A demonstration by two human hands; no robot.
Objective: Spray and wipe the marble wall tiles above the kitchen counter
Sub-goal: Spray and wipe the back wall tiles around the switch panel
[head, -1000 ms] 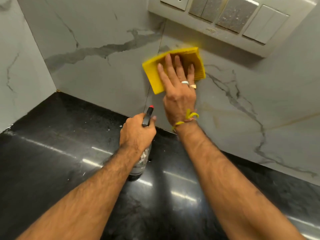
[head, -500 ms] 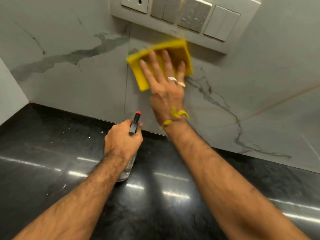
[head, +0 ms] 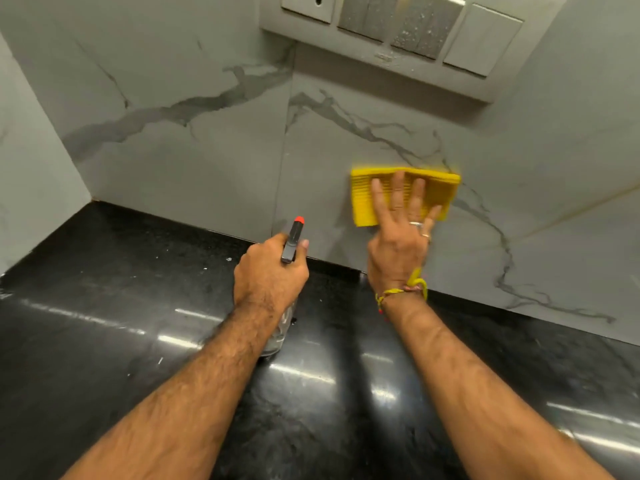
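Observation:
My right hand (head: 398,244) presses a folded yellow cloth (head: 362,199) flat against the grey-veined marble wall tiles (head: 194,161), low on the wall, just above the counter. Its fingers are spread over the cloth. My left hand (head: 268,275) is wrapped around the neck of a clear spray bottle (head: 277,336) with a black trigger head and red nozzle tip (head: 298,220). The bottle's base rests on or just over the counter, and its nozzle points at the wall left of the cloth.
A glossy black stone counter (head: 104,323) runs below the tiles and meets a side wall (head: 31,174) at the left corner. A white switch and socket panel (head: 408,39) juts from the wall above the cloth.
My right hand has slid the cloth down and to the right, from just under the switch panel to near the counter. The left hand still grips the bottle in the same place.

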